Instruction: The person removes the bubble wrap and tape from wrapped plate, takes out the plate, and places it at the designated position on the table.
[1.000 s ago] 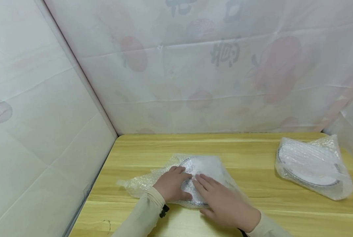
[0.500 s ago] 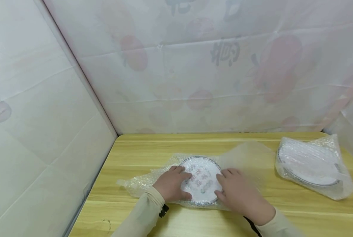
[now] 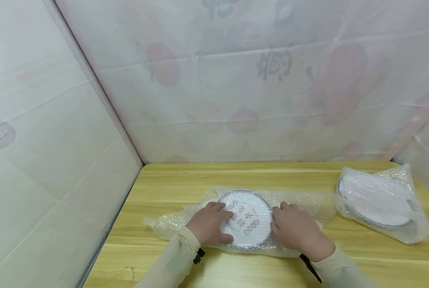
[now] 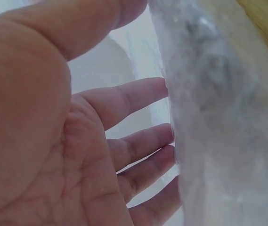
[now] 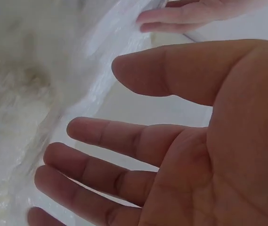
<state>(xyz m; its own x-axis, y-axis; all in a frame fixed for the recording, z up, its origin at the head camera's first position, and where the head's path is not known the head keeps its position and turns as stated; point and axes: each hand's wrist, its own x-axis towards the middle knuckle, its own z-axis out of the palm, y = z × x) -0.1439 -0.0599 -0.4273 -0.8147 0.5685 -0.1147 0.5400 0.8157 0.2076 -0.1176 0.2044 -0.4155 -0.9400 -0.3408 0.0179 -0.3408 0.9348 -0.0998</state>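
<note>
Over on the wood-grain table (image 3: 185, 176), the bubble wrap (image 3: 315, 202) flap has swung off rightward, leaving the flat-lying plate (image 3: 248, 228) showing clearly, apparently one layer less covered. Left hand (image 3: 210, 225) spreads over its left side; right hand (image 3: 298, 231), fingers extended, touches its right edge, neither gripping.

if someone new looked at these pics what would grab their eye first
Probably the round white dark-rimmed plate with pinkish flowers, amid clear bubble wrap near the lower centre of the head view, with a bare left hand over its left edge and a bare right hand at its right. Next, likely, a second bubble-wrapped white plate at the right end of the yellow wood-grain table.
</note>
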